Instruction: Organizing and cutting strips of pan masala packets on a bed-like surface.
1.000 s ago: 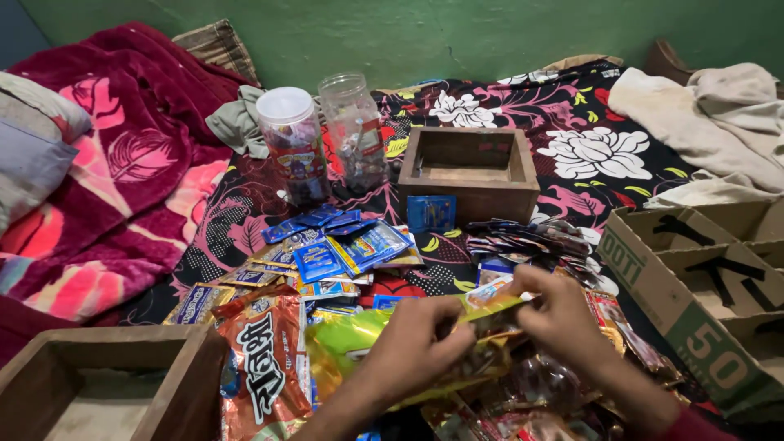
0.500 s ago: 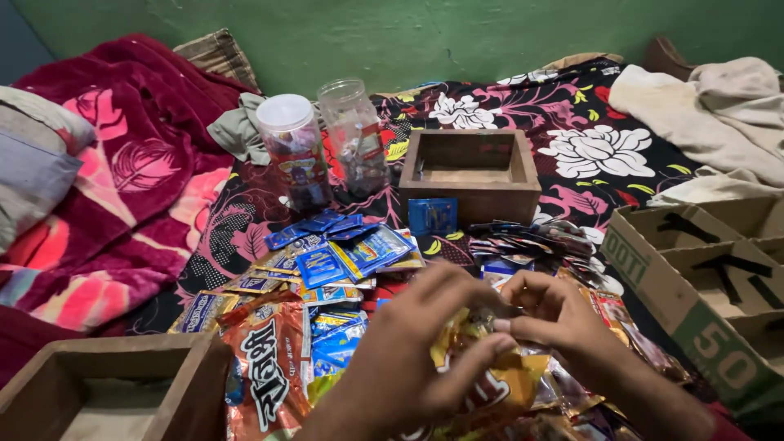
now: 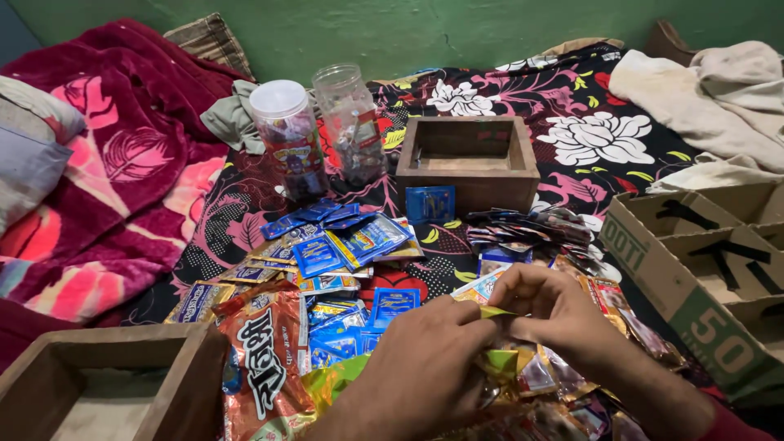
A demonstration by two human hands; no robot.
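While sitting low in the foreground, both hands pinching one small yellow-green sachet (image 3: pixel 496 313) over the pile of foil packets (image 3: pixel 563 384) on the bed. Left hand (image 3: pixel 425 367) curled nearly closed on its lower edge, right hand (image 3: pixel 549 309) nipping the top corner. Looking light, thin, crinkly and slippery, so best gripped at the sealed edges. Farther back: blue sachets (image 3: pixel 351 241), wooden box (image 3: pixel 467 163), two plastic jars (image 3: pixel 322 131).

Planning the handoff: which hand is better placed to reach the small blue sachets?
Left, probably. The left hand sits right beside the blue sachets, while the right hand is farther off, pinching the yellow-green wrapper with it.
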